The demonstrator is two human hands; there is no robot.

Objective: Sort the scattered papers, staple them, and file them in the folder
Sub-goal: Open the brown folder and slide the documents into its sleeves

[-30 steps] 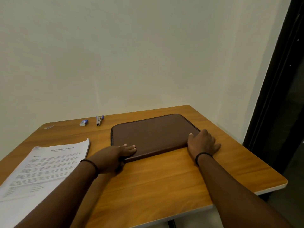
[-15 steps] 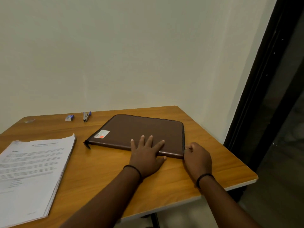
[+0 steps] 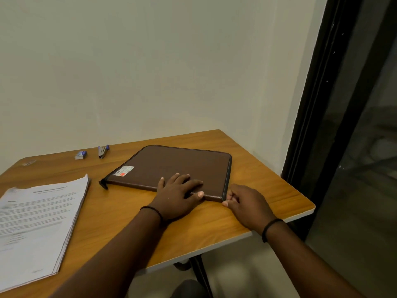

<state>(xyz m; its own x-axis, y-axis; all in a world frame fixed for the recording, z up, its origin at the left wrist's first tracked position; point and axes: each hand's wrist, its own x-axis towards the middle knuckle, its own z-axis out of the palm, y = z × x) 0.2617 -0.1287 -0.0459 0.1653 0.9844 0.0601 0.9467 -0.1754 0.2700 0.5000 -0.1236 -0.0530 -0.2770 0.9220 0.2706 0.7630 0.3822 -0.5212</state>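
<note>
A brown zipped folder [image 3: 178, 163] lies closed on the wooden table [image 3: 133, 224], a white sticker near its left corner. My left hand [image 3: 177, 195] rests flat on the folder's near edge, fingers spread. My right hand [image 3: 245, 203] is at the folder's near right corner, its fingers curled and pinching at the zipper edge there; the zipper pull itself is too small to make out. A thick stack of printed papers [image 3: 36, 222] lies at the left. A small blue stapler [image 3: 103, 150] and a staple box [image 3: 80, 155] sit by the wall.
The table's right and near edges drop off close to my hands. A dark door frame [image 3: 318, 104] stands to the right. A small clear scrap [image 3: 29, 162] lies at the far left of the table. A table leg [image 3: 199, 274] shows below.
The folder has been turned, its sticker corner now to the left. My left hand went from the folder's left corner to lying flat on its near edge, and my right hand curled at the right corner.
</note>
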